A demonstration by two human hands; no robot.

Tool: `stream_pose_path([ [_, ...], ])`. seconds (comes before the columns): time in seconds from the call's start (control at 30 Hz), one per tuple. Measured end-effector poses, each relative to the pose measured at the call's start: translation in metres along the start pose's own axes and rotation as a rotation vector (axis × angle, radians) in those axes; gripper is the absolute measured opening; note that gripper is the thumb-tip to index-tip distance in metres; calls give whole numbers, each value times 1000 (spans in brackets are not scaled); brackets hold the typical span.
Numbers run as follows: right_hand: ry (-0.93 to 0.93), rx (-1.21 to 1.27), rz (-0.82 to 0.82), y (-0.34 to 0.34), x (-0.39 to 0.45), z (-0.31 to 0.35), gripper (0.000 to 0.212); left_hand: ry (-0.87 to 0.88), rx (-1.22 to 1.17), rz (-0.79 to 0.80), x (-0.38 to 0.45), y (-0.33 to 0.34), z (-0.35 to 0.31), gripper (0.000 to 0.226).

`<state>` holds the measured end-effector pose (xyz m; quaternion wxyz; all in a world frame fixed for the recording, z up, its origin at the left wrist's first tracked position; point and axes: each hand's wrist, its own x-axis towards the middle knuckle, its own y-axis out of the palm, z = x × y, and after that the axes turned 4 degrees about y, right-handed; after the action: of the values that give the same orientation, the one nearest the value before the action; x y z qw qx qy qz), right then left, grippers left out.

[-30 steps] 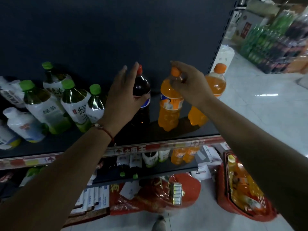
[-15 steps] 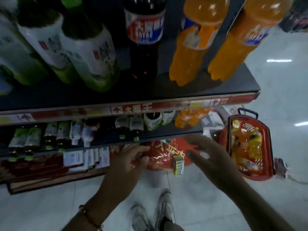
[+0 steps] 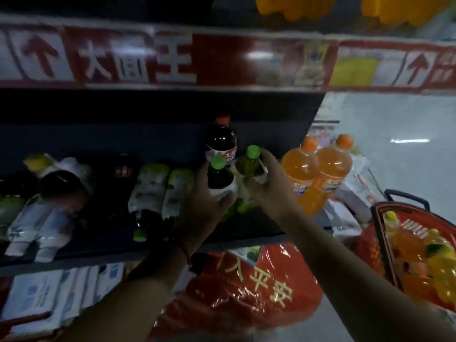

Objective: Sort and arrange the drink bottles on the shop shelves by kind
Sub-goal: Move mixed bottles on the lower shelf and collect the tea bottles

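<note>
Down on the lower dark shelf (image 3: pixel 246 233) now, not up top like 1 second ago. Half a second back both hands hung empty over the floor; now each wrapped round a bottle. Left hand (image 3: pixel 204 206) gripping a dark green-capped tea bottle (image 3: pixel 218 176), right hand (image 3: pixel 266 183) clutching a second green-capped tea bottle (image 3: pixel 250 164), both just in front of the red-capped cola bottle (image 3: pixel 221 141). Probably pulling the 2 teas out to join the other green tea, well apart from the 2 orange soda bottles (image 3: pixel 318 169).
</note>
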<state>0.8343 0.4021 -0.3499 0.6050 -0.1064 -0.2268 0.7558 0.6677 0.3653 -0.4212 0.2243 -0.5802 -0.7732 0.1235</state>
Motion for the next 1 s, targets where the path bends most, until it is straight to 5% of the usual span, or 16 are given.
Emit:
stream_pose_path([
  [0.13, 8, -69, -1, 12, 26, -15, 80, 113, 176, -118, 3, 9, 22, 87],
  [0.33, -75, -413, -128, 9, 41, -15, 25, 267, 92, -37, 15, -10, 31, 68],
  [0.6, -35, -728, -92, -4, 9, 5, 26, 305, 21, 105, 8, -25, 28, 57],
  [0.73, -65, -808, -122, 5, 2, -3, 42, 318, 18, 95, 10, -21, 40, 75],
  [0.83, -294, -900, -200, 26, -13, -4, 54, 307, 227, 120, -2, -26, 44, 85],
  [0.9, -507, -861, -186, 47, -27, -2, 54, 335, 547, -5, -24, -43, 56, 83],
  [1.0, -643, -815, 50, 89, -45, -10, 60, 411, 727, -99, -61, -84, 90, 82],
])
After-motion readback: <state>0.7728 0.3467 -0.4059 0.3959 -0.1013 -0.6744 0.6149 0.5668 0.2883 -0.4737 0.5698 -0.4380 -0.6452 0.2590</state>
